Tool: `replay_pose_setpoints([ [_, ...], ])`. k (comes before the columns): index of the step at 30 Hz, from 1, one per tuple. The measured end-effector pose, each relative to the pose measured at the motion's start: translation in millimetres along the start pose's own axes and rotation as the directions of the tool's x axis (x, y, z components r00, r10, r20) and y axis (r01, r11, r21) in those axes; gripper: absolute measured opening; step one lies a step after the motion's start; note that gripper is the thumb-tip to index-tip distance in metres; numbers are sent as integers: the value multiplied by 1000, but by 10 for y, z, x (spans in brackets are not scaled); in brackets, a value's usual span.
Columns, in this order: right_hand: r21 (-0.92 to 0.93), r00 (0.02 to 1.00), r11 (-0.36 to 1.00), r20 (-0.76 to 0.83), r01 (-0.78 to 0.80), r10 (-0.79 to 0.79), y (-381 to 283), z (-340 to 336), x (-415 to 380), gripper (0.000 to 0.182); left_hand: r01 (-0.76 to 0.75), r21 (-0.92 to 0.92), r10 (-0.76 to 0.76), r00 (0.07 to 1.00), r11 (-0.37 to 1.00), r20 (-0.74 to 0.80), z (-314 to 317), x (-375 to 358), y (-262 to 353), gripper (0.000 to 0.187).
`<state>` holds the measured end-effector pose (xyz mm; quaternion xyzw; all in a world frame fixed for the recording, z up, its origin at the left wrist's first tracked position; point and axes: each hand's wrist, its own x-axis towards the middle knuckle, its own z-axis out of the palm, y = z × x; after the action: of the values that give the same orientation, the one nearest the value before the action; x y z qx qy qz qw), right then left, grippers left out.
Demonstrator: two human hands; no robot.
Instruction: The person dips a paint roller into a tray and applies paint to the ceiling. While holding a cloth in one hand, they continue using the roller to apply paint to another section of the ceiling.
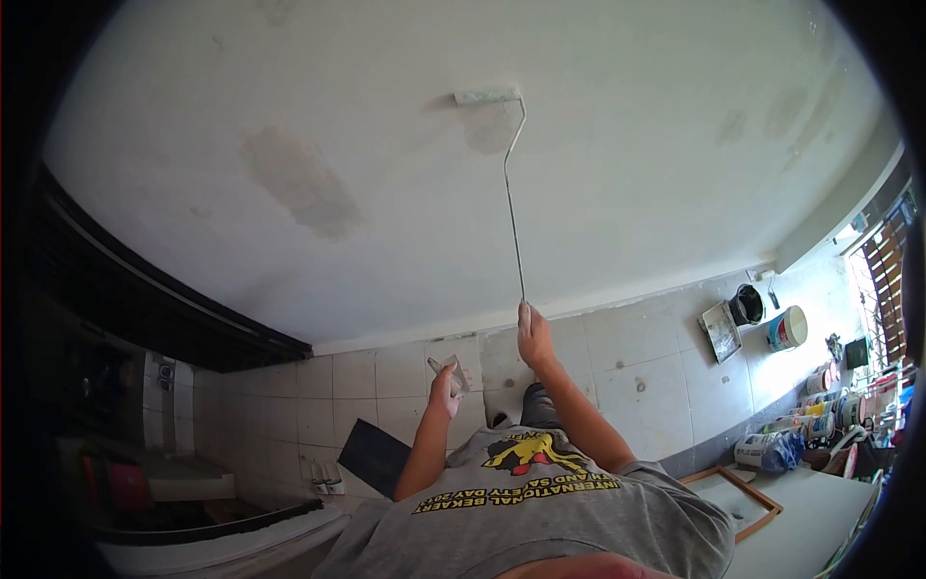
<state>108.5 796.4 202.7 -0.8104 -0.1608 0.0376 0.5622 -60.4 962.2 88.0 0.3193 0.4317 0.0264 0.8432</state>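
My right hand is wrapped round the lower end of a long-handled paint roller. Its thin metal rod reaches up to a pale roller sleeve, which lies against the white wall. Just below the sleeve is a greyish patch on the wall. Held low in front of my body, my left hand is closed on a flat, grey putty knife; the fingers partly cover it.
On the tiled floor to the right are a paint tray, a black bucket and a white bucket. Several paint containers crowd the far right. A dark panel and a wooden frame are nearby. A dark doorway edge borders the left.
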Motion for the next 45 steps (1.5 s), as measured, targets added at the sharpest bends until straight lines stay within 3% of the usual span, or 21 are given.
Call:
replay_pose_setpoints([
  [3,-35,999,999,-2,-38,38,296,42,-75,44,-38,-23,37,998,999,-59,77,-76,29,39],
  [7,-119,992,985,-14,-123,122,798,92,-447,43,-14,9,14,1000,1000,19,89,-166,83,42],
  [15,-56,996,995,6,-86,86,119,-7,-95,42,-45,-47,51,988,998,145,266,-191,172,45],
  [18,-54,998,996,-12,-65,64,341,122,-183,44,-52,-23,55,983,998,175,331,-209,201,45],
  [23,-7,999,999,3,-47,47,697,298,-350,45,-37,-30,40,994,999,104,281,-221,184,44],
  [29,34,999,999,-30,37,-36,-17,96,65,47,-39,-75,49,990,996,129,224,-46,200,42],
  [34,-49,999,999,-33,10,-12,728,310,-254,44,-65,-47,70,990,997,124,340,-91,290,47],
  [41,20,1000,1000,18,-16,16,-66,1,40,43,-75,-115,90,987,991,130,308,-40,233,48],
  [45,-19,1000,1000,-21,7,-8,140,63,-43,44,-85,-57,90,992,995,90,381,-78,272,48],
])
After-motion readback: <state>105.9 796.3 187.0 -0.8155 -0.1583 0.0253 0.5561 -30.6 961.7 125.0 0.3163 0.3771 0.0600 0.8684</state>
